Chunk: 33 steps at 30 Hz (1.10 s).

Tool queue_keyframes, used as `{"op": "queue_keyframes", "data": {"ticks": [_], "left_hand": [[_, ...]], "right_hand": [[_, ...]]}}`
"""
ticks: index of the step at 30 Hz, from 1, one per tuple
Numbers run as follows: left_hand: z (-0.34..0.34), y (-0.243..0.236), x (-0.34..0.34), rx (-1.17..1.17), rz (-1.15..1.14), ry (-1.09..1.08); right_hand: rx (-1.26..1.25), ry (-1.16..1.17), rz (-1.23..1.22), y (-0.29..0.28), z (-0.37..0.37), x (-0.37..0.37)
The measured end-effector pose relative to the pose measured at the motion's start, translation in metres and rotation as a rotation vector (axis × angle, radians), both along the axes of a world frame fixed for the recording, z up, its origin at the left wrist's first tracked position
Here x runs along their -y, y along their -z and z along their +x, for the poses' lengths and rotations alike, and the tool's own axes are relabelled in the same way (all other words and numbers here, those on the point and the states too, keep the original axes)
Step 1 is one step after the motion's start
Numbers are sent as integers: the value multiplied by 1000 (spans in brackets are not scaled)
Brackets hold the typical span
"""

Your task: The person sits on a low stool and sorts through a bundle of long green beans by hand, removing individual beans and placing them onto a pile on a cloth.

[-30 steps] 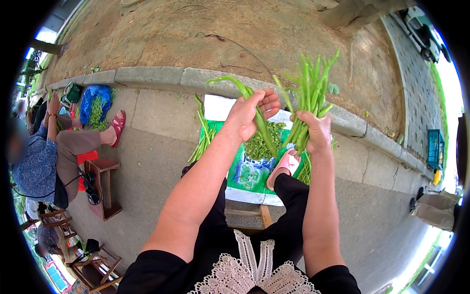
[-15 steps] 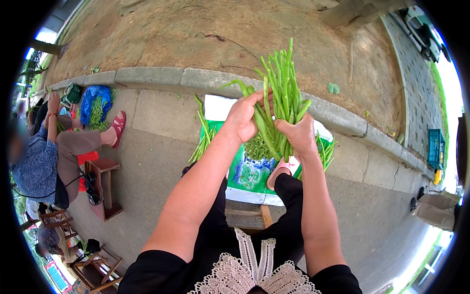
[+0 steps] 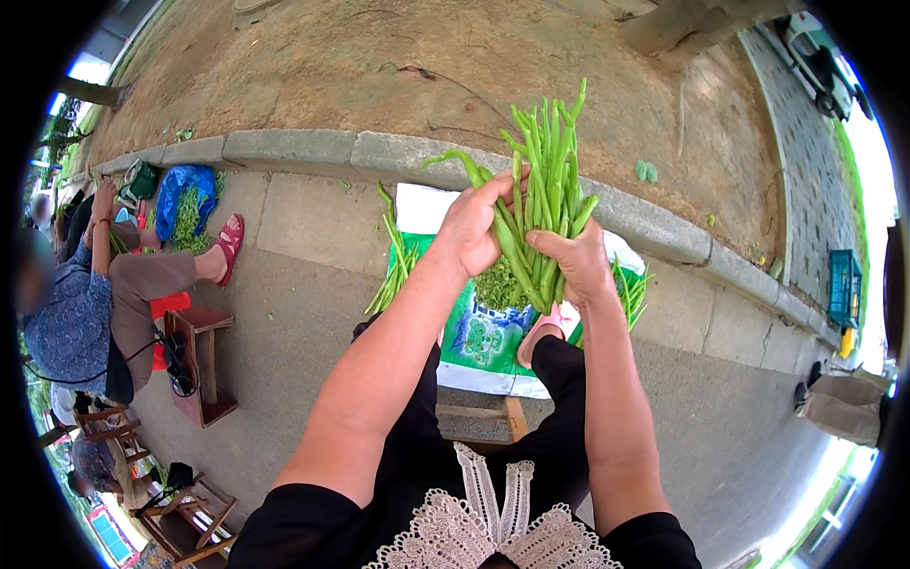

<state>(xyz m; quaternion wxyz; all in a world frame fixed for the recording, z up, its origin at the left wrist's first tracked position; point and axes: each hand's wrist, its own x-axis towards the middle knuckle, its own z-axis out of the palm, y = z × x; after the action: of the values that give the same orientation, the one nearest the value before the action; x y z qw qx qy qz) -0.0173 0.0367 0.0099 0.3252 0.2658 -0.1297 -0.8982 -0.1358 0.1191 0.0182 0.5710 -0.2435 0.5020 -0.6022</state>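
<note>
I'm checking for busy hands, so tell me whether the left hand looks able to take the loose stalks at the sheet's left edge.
Probably not as things stand: the left hand's grip is taken up with green stalks. Otherwise, nothing visible blocks its way to the loose stalks.

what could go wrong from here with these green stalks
The green stalks splay unevenly above the left hand and right hand, so one might slip out.

Any that drop could land among the chopped greens below and get mixed in.

The pink sandal appears to rest on the sheet, close to the loose stalks on the right; shifting that foot might crush some.
</note>
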Motion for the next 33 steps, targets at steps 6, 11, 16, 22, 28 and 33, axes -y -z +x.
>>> {"op": "queue_keyframes", "data": {"ticks": [6, 11, 16, 22, 28, 33], "left_hand": [[2, -4, 0, -30, -70, 69], [1, -2, -1, 22, -96, 63], [-2, -4, -2, 30, -58, 19], [-1, -1, -2, 26, -39, 13], [-3, 2, -3, 31, -22, -21], [-3, -4, -4, 39, -50, 16]], "right_hand": [[-79, -1, -3, -15, -8, -1], [-99, -13, 50, -19, -11, -3], [-288, -59, 16, -8, -4, -1], [-368, -73, 3, -4, 2, -1], [-452, -32, 34, -3, 6, 0], [-453, 6, 18, 0, 2, 1]]}}
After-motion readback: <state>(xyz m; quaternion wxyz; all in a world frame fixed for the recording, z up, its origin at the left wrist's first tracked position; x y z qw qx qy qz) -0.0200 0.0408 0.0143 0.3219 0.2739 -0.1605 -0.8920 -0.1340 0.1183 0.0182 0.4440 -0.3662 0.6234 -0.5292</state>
